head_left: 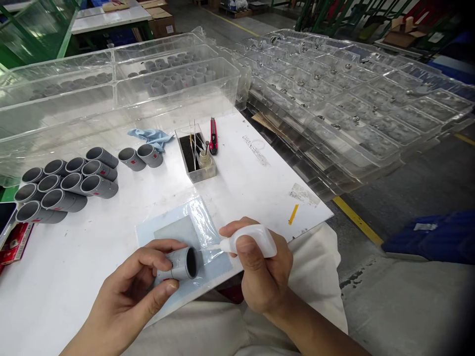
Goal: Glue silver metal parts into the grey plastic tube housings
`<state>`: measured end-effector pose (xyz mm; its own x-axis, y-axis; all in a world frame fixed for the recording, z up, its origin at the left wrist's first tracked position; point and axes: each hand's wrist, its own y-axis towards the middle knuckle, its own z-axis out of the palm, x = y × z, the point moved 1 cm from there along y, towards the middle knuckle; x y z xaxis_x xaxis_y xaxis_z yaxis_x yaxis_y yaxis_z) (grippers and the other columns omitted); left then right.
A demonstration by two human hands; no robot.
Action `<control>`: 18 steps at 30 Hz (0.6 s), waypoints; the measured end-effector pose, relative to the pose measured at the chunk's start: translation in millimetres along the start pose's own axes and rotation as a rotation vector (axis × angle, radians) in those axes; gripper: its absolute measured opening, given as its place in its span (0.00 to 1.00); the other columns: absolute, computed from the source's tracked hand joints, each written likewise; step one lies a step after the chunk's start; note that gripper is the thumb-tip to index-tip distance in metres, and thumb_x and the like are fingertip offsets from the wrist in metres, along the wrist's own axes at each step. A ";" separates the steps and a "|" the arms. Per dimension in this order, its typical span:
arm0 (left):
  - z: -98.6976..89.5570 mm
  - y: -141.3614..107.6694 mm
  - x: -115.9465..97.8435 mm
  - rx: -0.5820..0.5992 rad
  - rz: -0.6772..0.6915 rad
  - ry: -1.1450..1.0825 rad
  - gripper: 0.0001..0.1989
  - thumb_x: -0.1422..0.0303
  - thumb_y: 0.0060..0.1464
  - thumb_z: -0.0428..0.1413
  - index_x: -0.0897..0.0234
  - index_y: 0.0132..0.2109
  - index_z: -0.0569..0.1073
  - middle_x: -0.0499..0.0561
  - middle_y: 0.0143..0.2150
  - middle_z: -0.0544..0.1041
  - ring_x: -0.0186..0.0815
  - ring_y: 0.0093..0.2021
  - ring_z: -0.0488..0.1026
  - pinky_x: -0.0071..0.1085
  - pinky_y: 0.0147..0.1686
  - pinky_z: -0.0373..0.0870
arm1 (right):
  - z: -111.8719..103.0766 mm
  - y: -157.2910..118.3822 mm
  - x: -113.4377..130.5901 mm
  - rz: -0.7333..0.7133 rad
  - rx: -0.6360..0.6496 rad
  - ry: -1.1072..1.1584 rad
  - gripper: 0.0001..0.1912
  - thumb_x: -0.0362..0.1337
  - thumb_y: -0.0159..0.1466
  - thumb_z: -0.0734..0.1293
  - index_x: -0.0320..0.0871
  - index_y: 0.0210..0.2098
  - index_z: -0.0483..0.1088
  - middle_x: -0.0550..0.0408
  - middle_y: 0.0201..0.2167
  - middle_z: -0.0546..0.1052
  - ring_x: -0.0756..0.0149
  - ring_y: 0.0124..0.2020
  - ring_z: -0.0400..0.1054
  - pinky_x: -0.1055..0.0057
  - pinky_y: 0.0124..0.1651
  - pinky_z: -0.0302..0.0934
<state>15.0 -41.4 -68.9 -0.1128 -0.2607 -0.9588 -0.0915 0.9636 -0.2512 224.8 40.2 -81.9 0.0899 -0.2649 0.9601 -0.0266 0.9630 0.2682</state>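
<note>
My left hand (137, 287) is closed around a grey cylinder (178, 264), a short hollow tube tilted so its dark open end faces right. In my right hand (265, 272) is a white squeeze bottle (256, 241), its thin nozzle pointing left toward the tube's rim. A small gap seems to lie between nozzle tip and rim. Beneath the tube is a light blue sheet (222, 264) under clear plastic, with a grey rectangular pad (178, 230) on it. My left fingers hide part of the tube.
Several grey cylinders (63, 200) stand at left. A clear box (202, 174) with tweezers, a red cutter (213, 136) and a blue cloth (152, 138) lie beyond the sheet. Clear trays (178, 106) line the back; more trays (356, 113) are stacked right of the table edge.
</note>
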 end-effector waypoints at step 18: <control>0.6 -1.5 1.5 0.000 0.026 0.045 0.05 0.61 0.64 0.63 0.51 0.41 0.74 0.47 0.58 0.79 0.36 0.54 0.75 0.23 0.44 0.72 | -4.3 -3.2 -2.8 0.056 0.081 0.098 0.15 0.45 0.73 0.66 0.45 0.36 0.80 0.59 0.26 0.76 0.72 0.24 0.65 0.72 0.29 0.62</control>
<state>15.6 -43.2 -70.1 -0.1592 -0.2378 -0.9582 -0.0878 0.9701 -0.2262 228.9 38.1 -85.8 0.1831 -0.2004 0.9624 -0.1147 0.9679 0.2234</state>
